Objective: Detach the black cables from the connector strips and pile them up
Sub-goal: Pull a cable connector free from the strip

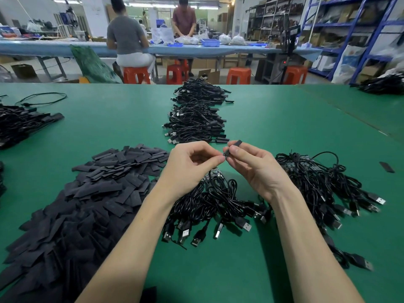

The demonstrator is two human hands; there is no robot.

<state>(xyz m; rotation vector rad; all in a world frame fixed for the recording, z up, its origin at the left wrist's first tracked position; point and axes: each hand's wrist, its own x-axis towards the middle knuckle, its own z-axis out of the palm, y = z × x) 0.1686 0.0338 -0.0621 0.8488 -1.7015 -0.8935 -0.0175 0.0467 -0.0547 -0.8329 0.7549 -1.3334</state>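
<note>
Near bundle: I see black cables (pixel 218 200) under my wrists.
Left hand (pixel 192 162): pinches the cable end.
Right hand (pixel 251 165): pinches a black sleeve (pixel 235 145).
Risk: tugging crooked may bend the tip.
Far pile (pixel 196 123): finished cables.

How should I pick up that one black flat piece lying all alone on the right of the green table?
Probably pinch the lone black strip across its narrow width, coming straight down from above. It lies flat on the green table, apart from the cable bundle, so nothing blocks its long edges.
</note>
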